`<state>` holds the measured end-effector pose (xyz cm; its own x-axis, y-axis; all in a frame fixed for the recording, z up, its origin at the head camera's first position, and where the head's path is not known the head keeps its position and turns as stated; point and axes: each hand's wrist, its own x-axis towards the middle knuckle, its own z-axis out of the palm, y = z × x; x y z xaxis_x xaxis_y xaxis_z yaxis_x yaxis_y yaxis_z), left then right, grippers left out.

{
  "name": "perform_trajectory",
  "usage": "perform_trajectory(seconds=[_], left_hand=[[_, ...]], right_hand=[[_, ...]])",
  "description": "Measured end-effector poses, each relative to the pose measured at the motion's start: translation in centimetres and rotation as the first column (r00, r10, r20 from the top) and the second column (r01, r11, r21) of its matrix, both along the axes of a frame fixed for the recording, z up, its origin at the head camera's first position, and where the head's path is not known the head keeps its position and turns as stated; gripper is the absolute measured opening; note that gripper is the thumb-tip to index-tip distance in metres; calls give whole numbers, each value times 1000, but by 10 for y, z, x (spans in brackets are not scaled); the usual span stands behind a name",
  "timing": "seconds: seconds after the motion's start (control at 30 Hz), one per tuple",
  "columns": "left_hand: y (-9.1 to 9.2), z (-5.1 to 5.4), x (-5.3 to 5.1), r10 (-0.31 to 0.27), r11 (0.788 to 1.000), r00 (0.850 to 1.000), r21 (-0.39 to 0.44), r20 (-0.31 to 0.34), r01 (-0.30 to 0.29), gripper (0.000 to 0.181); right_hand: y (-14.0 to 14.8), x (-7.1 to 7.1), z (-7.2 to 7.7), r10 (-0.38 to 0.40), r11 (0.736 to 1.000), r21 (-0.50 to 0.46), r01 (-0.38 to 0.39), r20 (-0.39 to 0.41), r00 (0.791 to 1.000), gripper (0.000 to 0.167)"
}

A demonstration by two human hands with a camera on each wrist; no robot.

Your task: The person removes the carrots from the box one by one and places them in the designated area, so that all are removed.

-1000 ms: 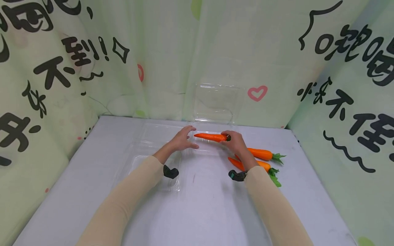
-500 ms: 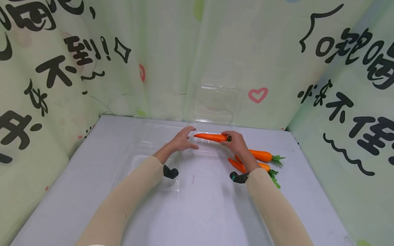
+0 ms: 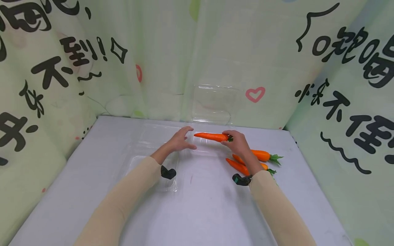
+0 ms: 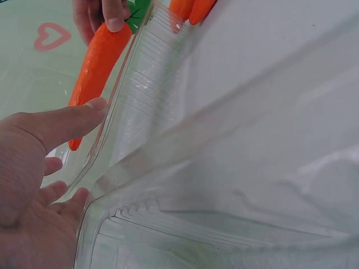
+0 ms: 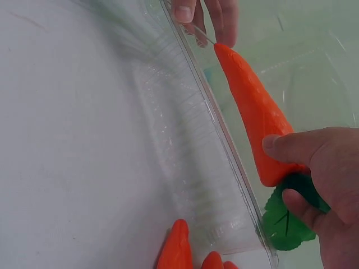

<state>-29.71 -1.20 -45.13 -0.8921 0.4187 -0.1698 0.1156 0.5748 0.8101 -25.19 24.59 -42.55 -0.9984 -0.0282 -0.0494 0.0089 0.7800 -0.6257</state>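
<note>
My right hand [image 3: 238, 143] pinches an orange carrot [image 3: 209, 136] by its thick end, thumb on top in the right wrist view. Green leaves [image 5: 287, 219] stick out beneath the palm. The carrot lies level over a clear plastic box [image 3: 205, 150], its tip pointing left; whether it touches the bottom cannot be told. At the box's left side my left hand [image 3: 178, 141] stands with thumb and fingers spread apart, facing the carrot's tip. In the left wrist view its thumb [image 4: 78, 117] passes in front of the carrot near the rim; contact with the box is unclear.
The box's transparent lid [image 3: 212, 104] stands up against the curtain. Other clear plastic boxes [image 3: 169, 184] lie to the left, partly under my left arm. Several carrots [image 3: 261, 155] with green tops rest on the white table [image 3: 197, 212], right of the box.
Both hands and the held carrot stay nearly in place. The right forearm has shifted slightly right and now covers more of the carrots on the table. The head view has drifted a little.
</note>
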Motion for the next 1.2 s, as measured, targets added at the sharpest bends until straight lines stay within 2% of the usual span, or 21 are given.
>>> perform_trajectory(seconds=[0.27, 0.57, 0.83, 1.2], left_hand=[[-1, -1, -1, 8, 1000, 1000, 18, 13, -8, 83], [-1, -1, 0, -1, 999, 1000, 38, 18, 0, 83], [0, -2, 0, 9, 1000, 1000, 15, 15, -9, 81], [1, -3, -1, 10, 1000, 1000, 20, 13, -11, 81]], right_hand=[[4, 4, 0, 12, 1000, 13, -11, -20, 1000, 49], [13, 14, 3, 0, 1000, 7, 0, -31, 1000, 49], [20, 20, 4, -19, 1000, 5, 19, -14, 1000, 50], [24, 22, 4, -21, 1000, -8, 20, -35, 999, 49]])
